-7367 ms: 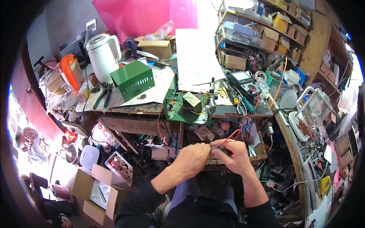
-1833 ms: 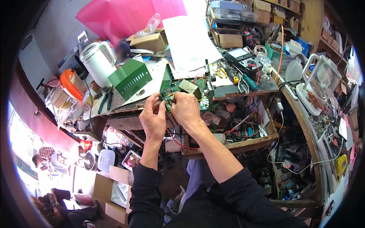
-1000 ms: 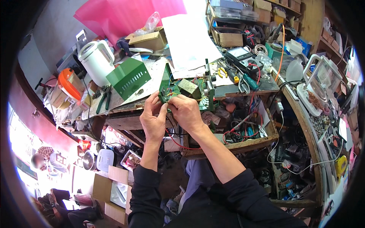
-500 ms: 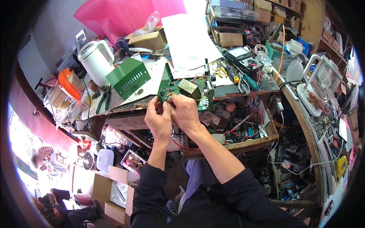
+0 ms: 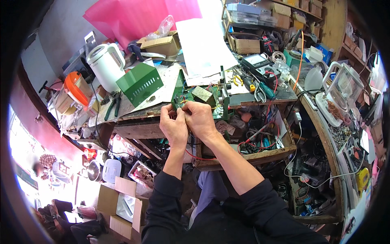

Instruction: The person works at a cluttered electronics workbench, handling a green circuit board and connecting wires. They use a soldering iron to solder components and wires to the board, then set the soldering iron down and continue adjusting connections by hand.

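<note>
At the bench's front edge stands an opened device with a green metal chassis (image 5: 179, 84). A pale boxy block (image 5: 203, 95), several coloured wires and small parts are inside it. My left hand (image 5: 174, 127) and my right hand (image 5: 199, 118) meet at the chassis's near left corner. Both are closed in a pinch, thumbs and fingertips almost touching. Whatever lies between the fingertips is too small and too covered to name. Left of the chassis sits a bent green metal cover (image 5: 142, 84) with a row of slots. Green-handled pliers (image 5: 113, 106) lie beside that cover.
Below the bench top, an open wooden drawer (image 5: 260, 155) holds red leads and tools. A meter (image 5: 256, 61), yellow-handled pliers (image 5: 238, 80) and a screwdriver (image 5: 267, 92) lie to the right. A white kettle (image 5: 103, 67) stands at left. Another person (image 5: 69, 221) is at lower left.
The whole view has shifted slightly. My hands stay pinched together at the same chassis corner, with the left wrist a little nearer the right one. Nothing else has visibly moved.
</note>
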`<state>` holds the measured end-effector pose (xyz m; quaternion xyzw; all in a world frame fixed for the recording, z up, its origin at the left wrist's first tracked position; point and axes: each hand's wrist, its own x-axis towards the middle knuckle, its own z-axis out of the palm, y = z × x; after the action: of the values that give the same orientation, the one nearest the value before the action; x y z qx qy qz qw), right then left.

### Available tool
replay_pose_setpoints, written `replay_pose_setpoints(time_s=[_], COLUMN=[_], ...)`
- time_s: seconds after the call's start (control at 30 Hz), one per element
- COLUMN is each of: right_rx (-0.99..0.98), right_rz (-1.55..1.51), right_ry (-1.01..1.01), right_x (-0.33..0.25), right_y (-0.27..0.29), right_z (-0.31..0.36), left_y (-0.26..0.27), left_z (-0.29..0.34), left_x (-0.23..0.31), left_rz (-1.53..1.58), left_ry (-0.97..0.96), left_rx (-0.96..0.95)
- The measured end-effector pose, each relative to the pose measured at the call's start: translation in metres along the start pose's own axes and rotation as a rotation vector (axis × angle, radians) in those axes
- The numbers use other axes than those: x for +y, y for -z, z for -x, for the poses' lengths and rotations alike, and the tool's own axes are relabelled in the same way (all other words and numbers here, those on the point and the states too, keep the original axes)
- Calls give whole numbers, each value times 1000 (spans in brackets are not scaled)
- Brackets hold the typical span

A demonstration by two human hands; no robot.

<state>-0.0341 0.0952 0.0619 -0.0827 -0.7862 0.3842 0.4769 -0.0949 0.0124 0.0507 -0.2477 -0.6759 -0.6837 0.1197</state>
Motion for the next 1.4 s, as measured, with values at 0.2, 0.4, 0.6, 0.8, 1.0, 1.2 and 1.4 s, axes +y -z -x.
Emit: replay_pose_setpoints(time_s=[0.2,0.4,0.6,0.8,1.0,1.2,1.4], right_rx=[-71,-11,16,-19,-66,-16,-20], right_rz=[28,222,108,16,5,-24,21], right_ry=[-28,-9,-54,-154,-241,-102,-112], right_x=[-2,-7,1,1,-3,6,4], right_y=[8,7,2,5,10,1,4], right_z=[-3,0,2,1,-3,3,-1], left_y=[4,8,0,9,6,9,8], left_z=[3,11,20,37,45,31,8], left_x=[5,9,7,-4,-6,3,-1], left_rz=[-28,-36,74,-320,-226,-186,-238], left_ry=[-43,-60,-62,-378,-291,-181,-175], left_rx=[-1,38,93,175,141,194,1])
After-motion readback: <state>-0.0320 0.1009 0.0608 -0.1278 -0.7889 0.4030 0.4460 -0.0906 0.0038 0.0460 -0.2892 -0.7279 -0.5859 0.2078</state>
